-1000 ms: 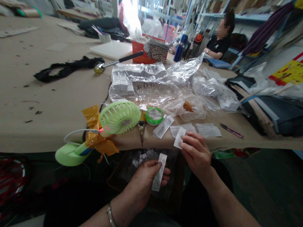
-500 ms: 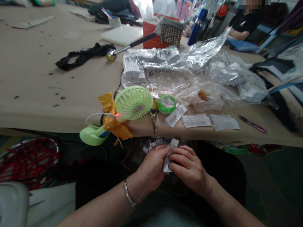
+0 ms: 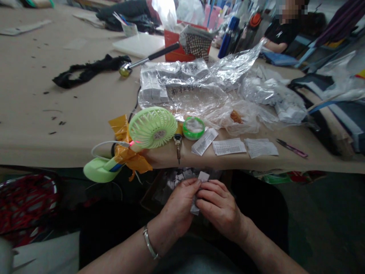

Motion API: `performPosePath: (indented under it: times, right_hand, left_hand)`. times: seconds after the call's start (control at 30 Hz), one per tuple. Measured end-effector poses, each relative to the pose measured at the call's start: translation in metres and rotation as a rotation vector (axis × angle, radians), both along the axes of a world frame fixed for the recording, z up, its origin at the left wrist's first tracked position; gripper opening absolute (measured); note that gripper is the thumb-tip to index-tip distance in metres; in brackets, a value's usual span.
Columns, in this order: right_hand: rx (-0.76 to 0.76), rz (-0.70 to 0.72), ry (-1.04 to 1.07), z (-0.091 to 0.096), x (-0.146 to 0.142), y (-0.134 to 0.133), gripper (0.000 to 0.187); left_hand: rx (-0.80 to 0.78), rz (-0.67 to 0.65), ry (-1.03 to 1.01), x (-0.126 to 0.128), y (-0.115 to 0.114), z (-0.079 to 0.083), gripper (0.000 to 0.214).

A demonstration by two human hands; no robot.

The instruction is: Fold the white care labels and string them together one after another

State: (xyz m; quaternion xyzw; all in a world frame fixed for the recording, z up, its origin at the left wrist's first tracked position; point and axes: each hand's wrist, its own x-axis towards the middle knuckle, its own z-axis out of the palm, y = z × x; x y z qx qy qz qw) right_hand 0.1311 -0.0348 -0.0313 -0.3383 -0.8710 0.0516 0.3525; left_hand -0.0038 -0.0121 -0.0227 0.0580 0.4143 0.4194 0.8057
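Below the table edge, over my lap, my left hand (image 3: pixel 178 207) and my right hand (image 3: pixel 218 207) meet, both pinched on a small white paper label (image 3: pixel 203 176) whose top sticks out above the fingers. A silver bracelet (image 3: pixel 149 242) circles my left wrist. More white labels (image 3: pixel 229 146) lie flat on the table edge just above my hands, beside a slim packet (image 3: pixel 204 141). A box of loose labels (image 3: pixel 176 180) shows in the dark space behind my hands.
A green hand fan (image 3: pixel 152 127) taped with yellow tape stands at the table edge, with a green tape roll (image 3: pixel 193 128) and a key (image 3: pixel 178 146) beside it. Clear plastic bags of label stacks (image 3: pixel 182 85) fill the middle. Thread snips (image 3: pixel 291 148) lie right. Another person (image 3: pixel 281 30) sits beyond.
My right hand lifted a label off the table and came down to my left hand; both now hold the labels together over my lap. The view dipped slightly.
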Motion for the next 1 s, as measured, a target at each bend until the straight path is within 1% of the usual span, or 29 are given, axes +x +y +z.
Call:
performPosePath:
  times: [0.07, 0.1, 0.17, 0.27, 0.3, 0.37, 0.43, 0.53, 0.63, 0.73, 0.8, 0.83, 0.9, 0.97, 1.0]
  right_hand:
    - [-0.002, -0.034, 0.006, 0.004, 0.011, 0.001, 0.023]
    - [0.001, -0.082, 0.01, 0.006, 0.021, 0.003, 0.029]
    - [0.026, -0.256, 0.005, 0.008, 0.047, 0.008, 0.038]
    - [0.124, -0.604, -0.089, 0.007, 0.091, 0.019, 0.047]
    - [0.135, -0.682, -0.144, 0.005, 0.104, 0.023, 0.049]
    - [0.129, -0.74, -0.256, 0.001, 0.122, 0.028, 0.046]
    - [0.124, -0.736, -0.317, -0.002, 0.131, 0.033, 0.038]
    - [0.151, -0.715, -0.294, -0.001, 0.135, 0.038, 0.025]
    - [0.161, -0.683, -0.207, 0.006, 0.139, 0.043, 0.014]
    - [0.169, -0.672, -0.042, 0.015, 0.132, 0.041, 0.012]
    - [0.164, -0.633, 0.104, 0.02, 0.114, 0.033, 0.015]
    - [0.139, -0.584, 0.16, 0.022, 0.1, 0.028, 0.019]
    - [0.071, -0.385, 0.201, 0.022, 0.069, 0.015, 0.024]
    - [-0.007, -0.172, 0.132, 0.019, 0.037, 0.004, 0.022]
    - [-0.013, -0.11, 0.104, 0.016, 0.024, -0.001, 0.019]
  left_hand:
    - [-0.008, -0.05, 0.035, -0.001, 0.0, 0.003, 0.007]
    - [-0.009, -0.059, 0.067, -0.002, 0.001, 0.005, 0.005]
    - [-0.065, -0.118, 0.159, -0.003, 0.001, 0.008, 0.008]
    - [-0.075, -0.166, 0.228, -0.003, 0.0, 0.007, 0.009]
    - [-0.069, -0.176, 0.228, -0.002, 0.0, 0.005, 0.01]
    - [-0.06, -0.191, 0.221, 0.0, -0.002, 0.002, 0.011]
    - [-0.05, -0.201, 0.221, 0.001, -0.003, 0.0, 0.011]
    - [-0.049, -0.217, 0.237, 0.002, -0.004, -0.001, 0.011]
    - [-0.054, -0.217, 0.252, 0.002, -0.003, 0.001, 0.01]
    - [-0.053, -0.213, 0.262, 0.003, -0.003, 0.005, 0.009]
    - [-0.056, -0.214, 0.258, 0.004, -0.003, 0.009, 0.01]
    - [-0.043, -0.221, 0.237, 0.004, -0.004, 0.01, 0.01]
    - [-0.022, -0.214, 0.187, 0.005, -0.005, 0.012, 0.012]
    - [0.033, -0.19, 0.094, 0.005, -0.005, 0.013, 0.012]
    - [0.067, -0.162, 0.064, 0.005, -0.005, 0.013, 0.012]
